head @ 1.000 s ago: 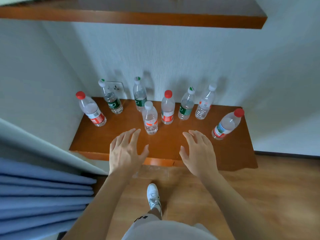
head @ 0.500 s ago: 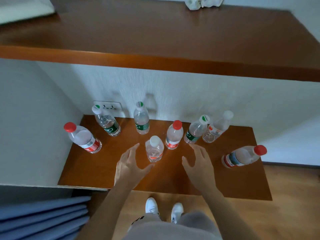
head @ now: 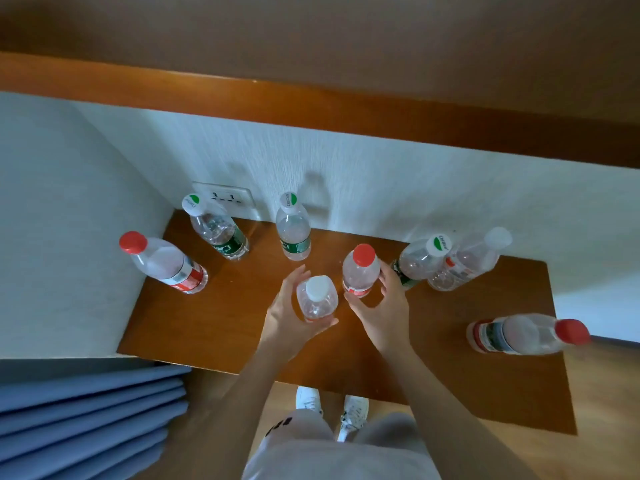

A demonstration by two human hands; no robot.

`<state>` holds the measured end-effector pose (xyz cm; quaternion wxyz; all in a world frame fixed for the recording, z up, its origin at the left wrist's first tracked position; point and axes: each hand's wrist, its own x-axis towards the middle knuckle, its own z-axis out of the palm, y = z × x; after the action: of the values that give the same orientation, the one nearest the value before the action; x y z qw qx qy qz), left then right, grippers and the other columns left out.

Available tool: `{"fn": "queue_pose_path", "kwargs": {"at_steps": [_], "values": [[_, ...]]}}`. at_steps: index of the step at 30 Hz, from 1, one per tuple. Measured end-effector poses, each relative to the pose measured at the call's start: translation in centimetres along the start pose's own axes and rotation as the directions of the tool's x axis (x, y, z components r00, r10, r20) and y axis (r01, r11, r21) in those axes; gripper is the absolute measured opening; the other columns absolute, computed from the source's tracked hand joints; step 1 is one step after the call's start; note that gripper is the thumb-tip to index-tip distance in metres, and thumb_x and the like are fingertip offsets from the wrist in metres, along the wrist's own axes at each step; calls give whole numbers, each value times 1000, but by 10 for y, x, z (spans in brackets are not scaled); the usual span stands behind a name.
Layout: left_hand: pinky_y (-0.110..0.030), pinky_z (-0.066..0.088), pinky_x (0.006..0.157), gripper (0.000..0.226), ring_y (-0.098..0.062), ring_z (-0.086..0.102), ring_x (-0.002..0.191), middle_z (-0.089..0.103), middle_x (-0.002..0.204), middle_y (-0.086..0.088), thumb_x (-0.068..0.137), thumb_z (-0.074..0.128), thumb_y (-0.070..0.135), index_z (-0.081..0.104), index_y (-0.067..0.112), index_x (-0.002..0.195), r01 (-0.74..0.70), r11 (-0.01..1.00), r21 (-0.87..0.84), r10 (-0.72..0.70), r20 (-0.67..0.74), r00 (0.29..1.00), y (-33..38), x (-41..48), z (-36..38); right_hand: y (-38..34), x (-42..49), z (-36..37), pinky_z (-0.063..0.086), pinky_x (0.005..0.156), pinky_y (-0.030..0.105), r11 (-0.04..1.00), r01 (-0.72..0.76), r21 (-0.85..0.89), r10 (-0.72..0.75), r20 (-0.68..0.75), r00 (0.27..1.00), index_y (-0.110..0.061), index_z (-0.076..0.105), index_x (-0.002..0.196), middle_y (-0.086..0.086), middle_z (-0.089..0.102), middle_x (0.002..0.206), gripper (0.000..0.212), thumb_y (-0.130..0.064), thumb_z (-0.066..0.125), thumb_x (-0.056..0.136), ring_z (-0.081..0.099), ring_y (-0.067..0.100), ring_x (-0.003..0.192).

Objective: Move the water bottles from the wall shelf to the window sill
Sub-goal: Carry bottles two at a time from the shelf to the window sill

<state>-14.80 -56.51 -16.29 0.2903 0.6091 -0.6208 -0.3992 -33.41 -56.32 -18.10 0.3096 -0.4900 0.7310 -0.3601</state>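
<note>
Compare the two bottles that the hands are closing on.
The left hand wraps the white-capped bottle; the right hand cups the red-capped bottle. The white-capped bottle stands nearer the shelf's front edge; the red-capped bottle stands farther back and shows a red label. Both are clear and upright.

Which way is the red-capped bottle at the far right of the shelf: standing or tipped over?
Standing. The bottle has its base on the shelf; its sideways look matches the outward lean of all edge bottles in this wide-angle view.

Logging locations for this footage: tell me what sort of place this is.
Probably a hotel room or bedroom corner: a brown wooden wall shelf beneath a white wall power socket, pleated blue fabric curtains, and wood-plank flooring.
</note>
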Motion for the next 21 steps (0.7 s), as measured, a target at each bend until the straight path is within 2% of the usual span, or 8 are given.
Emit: {"fn": "queue_pose_path", "kwargs": {"at_steps": [3,6,9,11,13,15,18,21], "values": [[-25,52,96,96,-7,54,119,52,129,23,62,88,47,27,51,137,53,997,-54,-50,41,998,2,5,3,-2,9,8,40,105,12,999,33,20,-33,-20,999,-22,44,144,-3,58,140,87,-46,86,72,50,4,127],[-20,53,91,95,-4,55,117,54,121,28,62,89,47,31,48,137,75,993,-88,-71,54,996,1,8,6,-6,16,15,34,99,0,997,54,59,-52,-30,998,-18,45,142,1,60,135,88,-41,89,70,51,6,124],[-20,56,86,81,-10,61,109,58,113,21,64,88,42,45,31,132,64,995,-78,-64,11,998,-3,9,13,-7,22,19,39,101,6,993,93,70,-90,-45,995,-15,47,139,2,63,130,86,-45,88,70,56,12,122],[-28,59,84,68,-12,65,100,62,104,14,66,87,39,53,20,122,127,987,-93,-127,8,992,-5,15,15,-7,25,21,47,100,17,989,133,71,-129,-63,990,-14,51,134,0,64,124,82,-51,85,69,59,15,115],[-35,61,81,65,-14,68,93,64,98,8,66,86,44,58,13,115,184,975,-129,-184,10,983,-3,21,13,-10,23,21,50,94,21,985,163,55,-159,-69,985,-16,53,127,-5,62,117,75,-49,84,68,59,16,108],[-33,61,81,73,-18,68,94,66,98,3,60,86,55,58,14,114,224,957,-184,-226,10,974,2,24,8,-15,21,17,50,90,23,985,169,37,-167,-48,985,-17,53,125,-4,61,112,74,-48,84,65,58,18,104],[-18,55,73,57,-14,65,98,65,102,8,68,87,37,54,30,114,273,934,-229,-276,21,961,14,24,-2,-19,17,10,44,89,16,985,171,4,-171,-40,984,-12,54,126,4,62,115,79,-42,88,62,55,16,105],[-13,51,69,54,-10,64,100,63,105,13,72,85,36,49,41,112,232,933,-276,-241,3,971,28,22,-14,-27,12,-1,47,88,17,980,193,-39,-195,-52,979,-12,53,125,4,64,112,78,-36,92,62,56,14,100]]}}
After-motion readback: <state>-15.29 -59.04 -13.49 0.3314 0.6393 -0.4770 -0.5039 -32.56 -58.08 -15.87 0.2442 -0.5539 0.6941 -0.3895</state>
